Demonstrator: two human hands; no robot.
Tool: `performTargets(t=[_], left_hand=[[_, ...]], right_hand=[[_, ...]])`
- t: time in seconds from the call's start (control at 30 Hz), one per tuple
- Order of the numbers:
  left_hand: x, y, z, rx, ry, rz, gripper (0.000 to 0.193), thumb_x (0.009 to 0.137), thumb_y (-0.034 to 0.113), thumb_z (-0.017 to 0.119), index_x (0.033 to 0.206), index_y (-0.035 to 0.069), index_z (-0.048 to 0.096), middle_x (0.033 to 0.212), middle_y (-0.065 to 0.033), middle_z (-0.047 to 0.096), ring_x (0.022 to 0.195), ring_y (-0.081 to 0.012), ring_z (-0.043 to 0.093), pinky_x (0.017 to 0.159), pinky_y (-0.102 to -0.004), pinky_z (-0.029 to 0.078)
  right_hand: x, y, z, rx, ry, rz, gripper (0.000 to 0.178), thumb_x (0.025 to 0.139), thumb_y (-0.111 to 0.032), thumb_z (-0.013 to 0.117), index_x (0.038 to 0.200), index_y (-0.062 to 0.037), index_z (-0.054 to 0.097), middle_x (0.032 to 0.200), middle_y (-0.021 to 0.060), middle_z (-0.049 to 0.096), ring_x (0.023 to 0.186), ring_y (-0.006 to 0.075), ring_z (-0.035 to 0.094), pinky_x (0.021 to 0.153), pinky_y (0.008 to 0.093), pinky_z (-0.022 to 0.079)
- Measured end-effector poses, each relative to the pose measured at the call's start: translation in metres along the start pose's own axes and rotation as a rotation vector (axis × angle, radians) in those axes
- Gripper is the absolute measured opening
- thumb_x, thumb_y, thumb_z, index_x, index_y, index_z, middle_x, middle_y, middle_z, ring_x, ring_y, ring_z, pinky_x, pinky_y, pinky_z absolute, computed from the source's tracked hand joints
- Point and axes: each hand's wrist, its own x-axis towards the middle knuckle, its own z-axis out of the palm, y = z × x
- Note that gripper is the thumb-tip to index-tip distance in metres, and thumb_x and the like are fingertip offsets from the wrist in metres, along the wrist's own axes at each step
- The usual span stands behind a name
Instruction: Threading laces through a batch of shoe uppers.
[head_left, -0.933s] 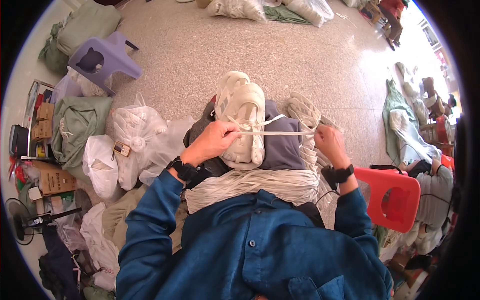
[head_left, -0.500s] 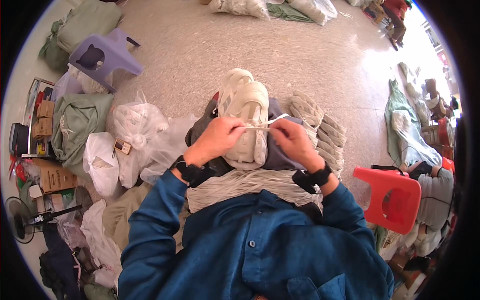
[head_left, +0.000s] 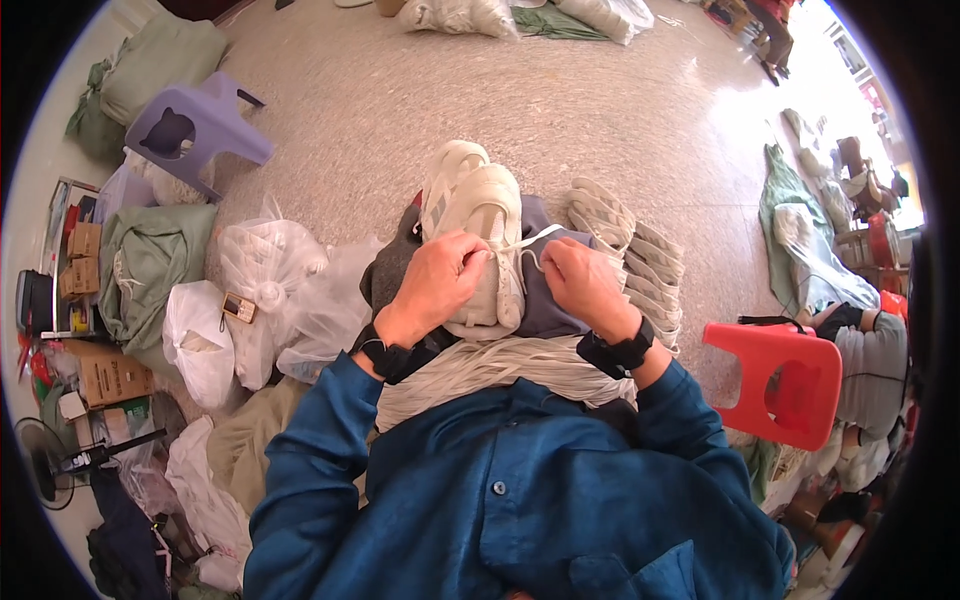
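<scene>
A pair of cream sneakers [head_left: 489, 192] rests in front of me, the left one partly behind the other. My left hand [head_left: 440, 282] is closed in a pinch at the sneaker's laces, thumb and fingertips on the white shoelace [head_left: 536, 237]. Right of the shoe, my right hand [head_left: 588, 284] pinches the other part of the lace, which runs taut with a loop between both hands. Across my lap lies a thick bundle of pale laces [head_left: 478, 368]. Grey cloth [head_left: 546, 300] lies beneath the shoes.
A row of cream shoes [head_left: 655, 268] lies to the right, near a red stool [head_left: 775, 385]. To the left are filled plastic bags [head_left: 265, 262], a small phone-like device [head_left: 239, 307] and a purple stool [head_left: 195, 125]. Sacks [head_left: 460, 15] stand far off; a person [head_left: 775, 35] sits far right.
My hands have moved apart slightly, the right one outward and lower, drawing the lace out sideways. The whole view has shifted a little left.
</scene>
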Motion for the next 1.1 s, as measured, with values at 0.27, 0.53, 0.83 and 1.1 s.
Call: performTargets(t=[0.27, 0.53, 0.83, 1.1], left_hand=[[0.013, 0.005, 0.023, -0.082, -0.055, 0.017, 0.011, 0.092, 0.008, 0.061, 0.097, 0.001, 0.067, 0.095, -0.0169, 0.065, 0.087, -0.0357, 0.065, 0.074, -0.0427, 0.051], [0.013, 0.014, 0.044, 0.216, 0.026, 0.207, 0.014, 0.090, 0.009, 0.065, 0.102, 0.002, 0.068, 0.096, -0.0163, 0.066, 0.089, -0.0379, 0.064, 0.080, -0.0451, 0.051], [-0.001, 0.032, 0.062, -0.101, -0.190, 0.002, 0.019, 0.094, 0.002, 0.062, 0.111, 0.000, 0.071, 0.094, -0.0129, 0.072, 0.085, -0.0240, 0.069, 0.076, -0.0332, 0.052], [-0.017, 0.027, 0.073, -0.239, -0.237, -0.219, 0.021, 0.100, 0.004, 0.059, 0.116, -0.003, 0.069, 0.091, -0.0071, 0.072, 0.077, -0.0118, 0.065, 0.070, -0.0256, 0.053]], right_hand=[[-0.008, -0.008, 0.006, 0.122, 0.063, 0.097, 0.017, 0.088, -0.016, 0.067, 0.098, -0.0051, 0.058, 0.088, 0.0150, 0.065, 0.081, 0.0361, 0.066, 0.068, 0.0463, 0.052], [0.000, 0.000, 0.029, -0.055, 0.077, 0.085, 0.008, 0.085, -0.011, 0.062, 0.085, -0.0030, 0.062, 0.086, 0.0163, 0.065, 0.077, 0.0380, 0.066, 0.066, 0.0466, 0.053], [-0.050, -0.009, 0.001, 0.415, 0.221, 0.085, 0.009, 0.090, -0.011, 0.061, 0.090, -0.0021, 0.061, 0.085, 0.0174, 0.063, 0.082, 0.0407, 0.064, 0.070, 0.0480, 0.051], [-0.059, 0.002, -0.008, 0.501, 0.185, 0.106, 0.006, 0.089, -0.008, 0.062, 0.091, -0.0022, 0.064, 0.085, 0.0167, 0.065, 0.082, 0.0383, 0.065, 0.070, 0.0436, 0.051]])
